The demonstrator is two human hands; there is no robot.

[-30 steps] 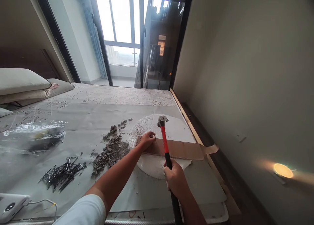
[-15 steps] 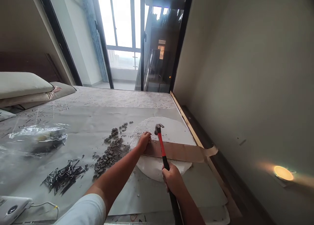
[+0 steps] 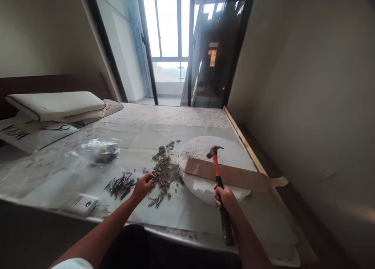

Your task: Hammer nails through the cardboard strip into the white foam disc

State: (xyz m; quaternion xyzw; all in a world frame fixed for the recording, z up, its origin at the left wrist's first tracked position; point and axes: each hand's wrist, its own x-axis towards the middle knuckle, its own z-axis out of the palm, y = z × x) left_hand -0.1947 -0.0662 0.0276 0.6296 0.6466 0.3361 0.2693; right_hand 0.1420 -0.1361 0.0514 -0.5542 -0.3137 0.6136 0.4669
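My right hand [image 3: 227, 198] is wrapped round the black and red handle of a claw hammer [image 3: 216, 167], its head raised in front of a brown wooden board [image 3: 243, 175]. The board lies across a round white foam slab [image 3: 196, 187]. My left hand [image 3: 144, 185] is closed, fingers curled, at the left edge of a heap of grey rubble [image 3: 162, 165]; whatever is in its fingers is too small to make out. Left of that hand lies a pile of dark nails [image 3: 120, 185]. A few more nails [image 3: 156, 201] lie to its lower right.
A clear plastic bag [image 3: 104, 149] with something inside and a white device [image 3: 83, 203] lie on the left of the sheeted bed. Pillows [image 3: 58, 104] are at the far left. A wooden strip [image 3: 244, 138] runs along the right edge beside the wall.
My left hand has left the board's left end and moved left to between the nails and rubble. The hammer stays in my right hand. My view has swung left.
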